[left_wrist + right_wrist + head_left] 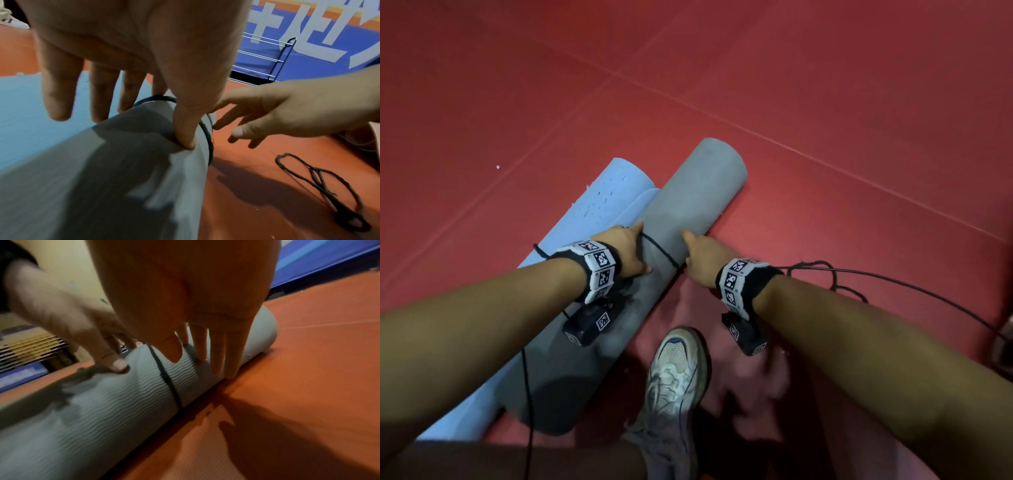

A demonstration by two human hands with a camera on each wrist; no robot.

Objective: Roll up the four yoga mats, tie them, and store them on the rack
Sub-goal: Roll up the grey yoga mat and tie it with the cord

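A rolled grey yoga mat (688,198) lies on the red floor, with a rolled light-blue mat (599,205) touching its left side. A thin black cord (659,251) runs across the grey roll (102,410); the same cord (164,374) crosses its ribbed surface. My left hand (628,250) rests on top of the grey mat (102,178), thumb pressing down, fingers straight. My right hand (700,255) reaches over the roll's right side with straight fingers (218,356) pointing down to the floor. Neither hand holds the cord (207,134).
More black cord (825,274) lies looped on the floor to the right, seen as a tangle (329,191) in the left wrist view. A wire rack (265,60) stands against a blue banner. My white shoe (678,377) is beside the grey mat's near end.
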